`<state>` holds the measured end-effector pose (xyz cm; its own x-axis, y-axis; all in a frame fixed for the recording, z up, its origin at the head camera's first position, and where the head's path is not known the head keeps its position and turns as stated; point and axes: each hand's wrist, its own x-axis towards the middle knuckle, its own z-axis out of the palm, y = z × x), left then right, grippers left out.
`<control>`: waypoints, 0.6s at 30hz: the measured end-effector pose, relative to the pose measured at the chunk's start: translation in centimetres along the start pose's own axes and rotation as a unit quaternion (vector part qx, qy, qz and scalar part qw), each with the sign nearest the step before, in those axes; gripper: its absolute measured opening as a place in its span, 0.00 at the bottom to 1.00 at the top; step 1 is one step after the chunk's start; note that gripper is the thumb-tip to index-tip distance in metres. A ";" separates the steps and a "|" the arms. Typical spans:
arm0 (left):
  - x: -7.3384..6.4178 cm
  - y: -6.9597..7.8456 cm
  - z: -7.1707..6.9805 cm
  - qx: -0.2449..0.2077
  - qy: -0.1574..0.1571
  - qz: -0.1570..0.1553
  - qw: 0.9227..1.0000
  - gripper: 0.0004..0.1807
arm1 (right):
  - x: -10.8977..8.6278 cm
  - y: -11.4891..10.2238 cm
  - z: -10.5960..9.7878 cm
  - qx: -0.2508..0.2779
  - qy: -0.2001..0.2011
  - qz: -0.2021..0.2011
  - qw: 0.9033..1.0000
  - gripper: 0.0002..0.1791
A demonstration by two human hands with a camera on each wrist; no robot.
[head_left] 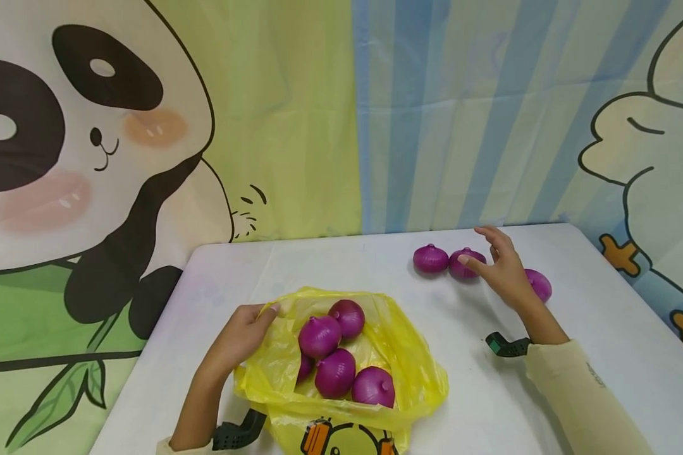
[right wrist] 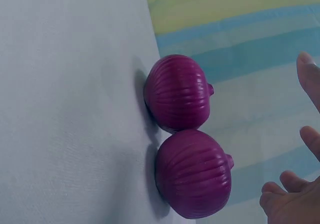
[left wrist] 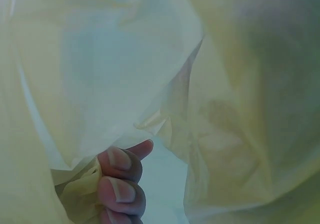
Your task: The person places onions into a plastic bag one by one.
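Observation:
A yellow plastic bag (head_left: 424,379) stands with its mouth spread wide, and several purple onions (head_left: 336,373) lie inside it. My left hand (head_left: 236,338) pinches the left side of its rim. In the left wrist view, curled fingers (left wrist: 120,189) hold the gathered film. Toward the back right, my right hand (head_left: 506,275) hovers with thumb and fingers spread and nothing between them. Its thumb overlaps one onion (head_left: 458,271) in the head view. A second onion (head_left: 430,260) sits against that one on the left. Both onions (right wrist: 192,176) also fill the middle of the right wrist view.
Behind my right wrist is another onion (head_left: 540,285), partly covered by it. All this stands on a white table (head_left: 341,265). A cloth backdrop (head_left: 296,126) printed with cartoon animals and stripes hangs right behind the table's back edge.

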<state>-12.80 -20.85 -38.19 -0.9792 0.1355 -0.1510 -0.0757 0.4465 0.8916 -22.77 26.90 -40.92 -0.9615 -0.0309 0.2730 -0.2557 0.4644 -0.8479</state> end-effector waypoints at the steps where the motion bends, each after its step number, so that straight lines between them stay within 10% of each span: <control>1: 0.0 0.0 0.0 0.000 0.001 0.000 1.000 0.25 | 0.1 0.1 0.0 0.006 0.005 0.004 1.000 0.42; 18: -0.1 0.1 -0.1 -0.007 -0.001 -0.003 1.000 0.25 | 0.8 1.7 1.0 0.016 0.023 0.111 0.993 0.50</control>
<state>-12.77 -20.92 -38.03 -0.9785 0.1340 -0.1566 -0.0839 0.4348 0.8966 -24.10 26.75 -42.57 -0.9892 0.1096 0.0978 -0.0421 0.4264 -0.9036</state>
